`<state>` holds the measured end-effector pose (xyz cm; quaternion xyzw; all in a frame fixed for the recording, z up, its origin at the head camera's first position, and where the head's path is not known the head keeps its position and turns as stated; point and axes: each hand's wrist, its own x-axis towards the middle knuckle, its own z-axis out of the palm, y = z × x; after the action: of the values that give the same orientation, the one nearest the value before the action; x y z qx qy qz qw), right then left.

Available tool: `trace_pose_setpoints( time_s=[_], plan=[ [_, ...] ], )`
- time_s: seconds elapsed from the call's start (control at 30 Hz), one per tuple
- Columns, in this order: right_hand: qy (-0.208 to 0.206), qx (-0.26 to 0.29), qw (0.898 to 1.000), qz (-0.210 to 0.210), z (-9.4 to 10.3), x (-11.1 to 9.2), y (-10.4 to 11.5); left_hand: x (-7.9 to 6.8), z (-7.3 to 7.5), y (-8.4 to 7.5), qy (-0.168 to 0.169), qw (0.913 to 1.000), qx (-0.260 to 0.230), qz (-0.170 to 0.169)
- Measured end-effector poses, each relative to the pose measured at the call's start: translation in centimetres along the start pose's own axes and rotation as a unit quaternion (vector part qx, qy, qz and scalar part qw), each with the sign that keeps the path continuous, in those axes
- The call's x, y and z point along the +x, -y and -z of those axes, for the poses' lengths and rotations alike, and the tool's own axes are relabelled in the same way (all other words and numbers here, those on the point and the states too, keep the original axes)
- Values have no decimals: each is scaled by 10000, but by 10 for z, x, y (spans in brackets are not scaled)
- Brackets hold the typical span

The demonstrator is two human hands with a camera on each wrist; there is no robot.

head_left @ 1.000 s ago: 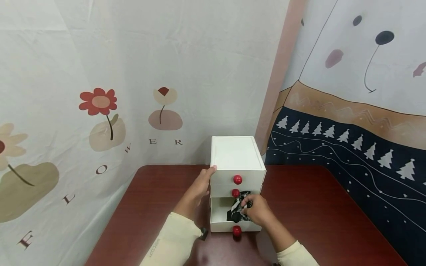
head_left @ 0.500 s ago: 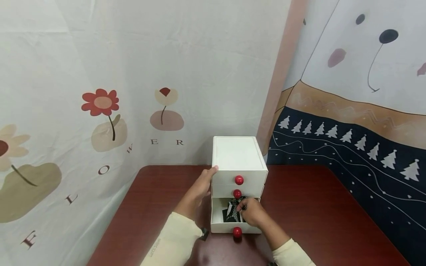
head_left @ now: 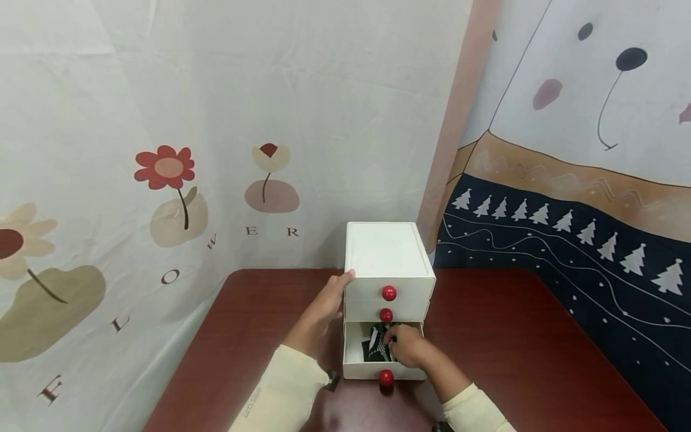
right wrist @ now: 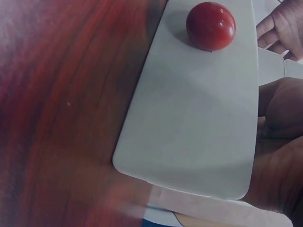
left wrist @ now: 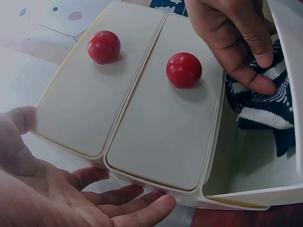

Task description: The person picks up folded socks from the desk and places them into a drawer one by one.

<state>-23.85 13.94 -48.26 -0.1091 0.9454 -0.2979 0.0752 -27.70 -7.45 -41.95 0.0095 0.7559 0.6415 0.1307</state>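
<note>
A small white drawer cabinet (head_left: 386, 247) with red ball knobs stands on the table, its bottom drawer (head_left: 353, 371) pulled out. Inside that drawer lies a black-and-white patterned knit sock (left wrist: 267, 116), bunched up. My right hand (head_left: 408, 346) reaches into the drawer over the sock. In the left wrist view its thumb and forefinger are apart, with knit showing between them; its other fingers are partly hidden. My left hand (head_left: 326, 300) rests against the cabinet's left side, thumb at the top front corner and fingers extended along the side (left wrist: 128, 208).
The dark red-brown table (head_left: 502, 336) carries the cabinet near its back edge. Behind hangs a pale cloth (head_left: 335, 108) with printed flowers, and a dark patterned cloth (head_left: 540, 252) hangs at right. Two upper drawers (left wrist: 156, 123) are closed.
My right hand has moved down and slightly left, lowering the sock into the bottom drawer. Over the last half second it barely moves. My left hand stays at the cabinet's side.
</note>
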Motion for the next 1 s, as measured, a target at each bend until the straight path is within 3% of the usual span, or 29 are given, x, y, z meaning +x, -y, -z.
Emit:
trace_pose_setpoints(
  time_s=[0.2, 0.43, 0.57, 0.73, 1.0],
  plan=[
    [98, -121, 9998, 96, 5, -6, 4, -1, 0, 0, -12, 10000, 8, 39],
    [-292, -112, 9987, 400, 9, -19, 11, -3, 2, 0, -63, 10000, -5, 26],
    [-853, 107, 9962, 166, 8, -38, 21, -3, 2, 0, -27, 10000, -12, 41],
    [-1599, -382, 9864, -62, 0, -57, 34, -2, 1, -1, -85, 9999, 6, 66],
    [-1589, -1017, 9815, -325, -20, -68, 43, -1, 0, 0, -82, 9999, 27, 67]
  ],
)
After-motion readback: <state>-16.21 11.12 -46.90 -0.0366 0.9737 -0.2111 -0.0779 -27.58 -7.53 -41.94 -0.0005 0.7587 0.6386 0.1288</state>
